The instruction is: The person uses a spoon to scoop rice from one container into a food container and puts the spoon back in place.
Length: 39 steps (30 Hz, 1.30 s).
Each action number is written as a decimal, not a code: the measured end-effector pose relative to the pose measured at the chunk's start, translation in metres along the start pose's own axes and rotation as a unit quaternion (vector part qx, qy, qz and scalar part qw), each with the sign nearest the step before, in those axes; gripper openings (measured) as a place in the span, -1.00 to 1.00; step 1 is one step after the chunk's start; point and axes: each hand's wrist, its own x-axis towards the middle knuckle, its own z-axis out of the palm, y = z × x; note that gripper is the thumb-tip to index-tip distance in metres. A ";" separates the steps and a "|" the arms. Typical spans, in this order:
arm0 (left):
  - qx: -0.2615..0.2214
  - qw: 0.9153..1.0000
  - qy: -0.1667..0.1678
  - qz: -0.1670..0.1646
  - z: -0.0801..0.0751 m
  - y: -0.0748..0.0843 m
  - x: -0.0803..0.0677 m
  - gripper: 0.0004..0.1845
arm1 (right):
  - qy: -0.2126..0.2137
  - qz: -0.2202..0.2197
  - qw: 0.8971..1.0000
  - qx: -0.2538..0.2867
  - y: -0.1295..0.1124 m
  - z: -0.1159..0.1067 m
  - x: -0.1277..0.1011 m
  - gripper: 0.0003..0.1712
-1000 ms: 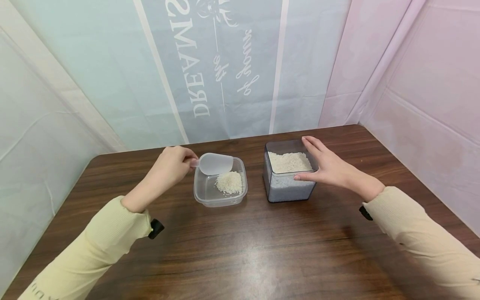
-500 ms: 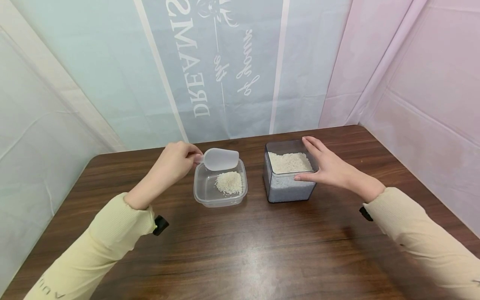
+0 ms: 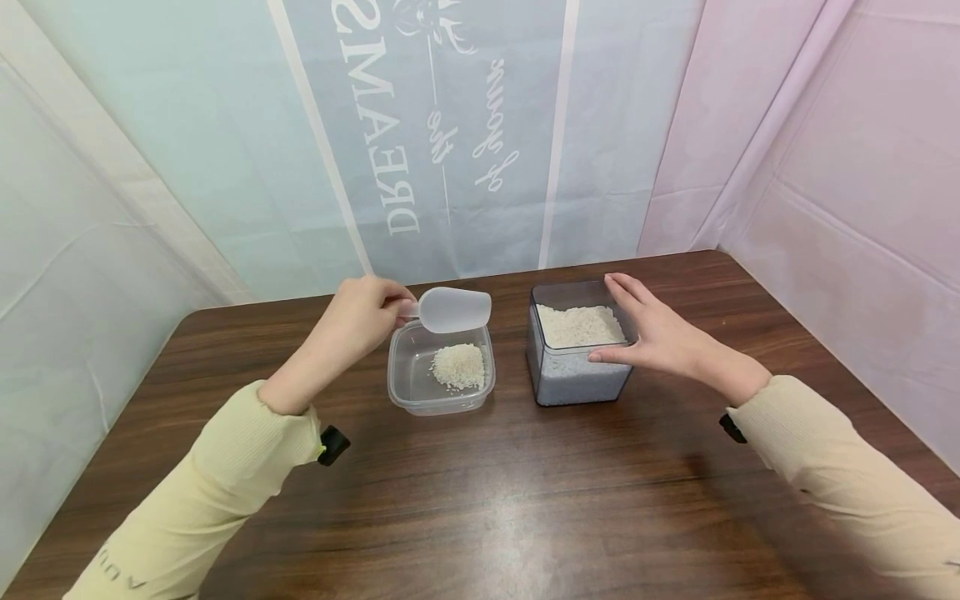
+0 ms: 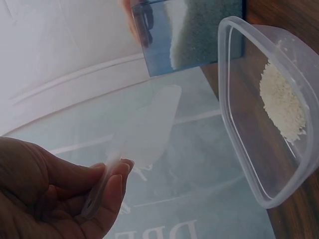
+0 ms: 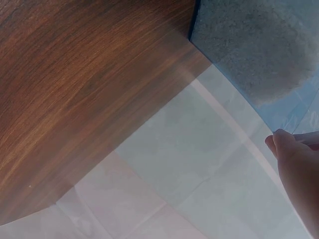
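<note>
My left hand (image 3: 362, 317) pinches the handle of a translucent white plastic scoop (image 3: 454, 310) between thumb and fingers. The scoop's bowl hangs over the far rim of a clear square plastic tub (image 3: 405, 392), and no rice shows in it. A small mound of white rice (image 3: 459, 367) lies in the right part of that tub. To the right stands a square smoky, see-through rice bin (image 3: 573, 385), lidless and well filled with rice (image 3: 581, 325). My right hand (image 3: 663, 337) holds the bin at its right side, thumb at the near rim, fingers at the far one.
Both containers stand towards the back of a dark brown wooden table (image 3: 480, 500). A printed cloth backdrop (image 3: 465, 208) hangs behind the table, with pale cloth walls at left and right.
My left hand has moved the scoop up, away and to the right, from over the tub's inside to its far rim. The right hand, bin and tub have stayed put.
</note>
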 end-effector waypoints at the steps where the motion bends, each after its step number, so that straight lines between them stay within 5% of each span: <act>1: -0.003 1.000 0.000 -0.001 0.000 0.001 0.001 -0.82 | 0.000 0.000 1.000 0.000 0.000 0.000 0.000 0.21; 39: -0.064 0.998 0.003 -0.013 0.000 0.038 0.018 -0.81 | -0.002 -0.012 1.000 -0.001 -0.001 -0.002 -0.001 0.20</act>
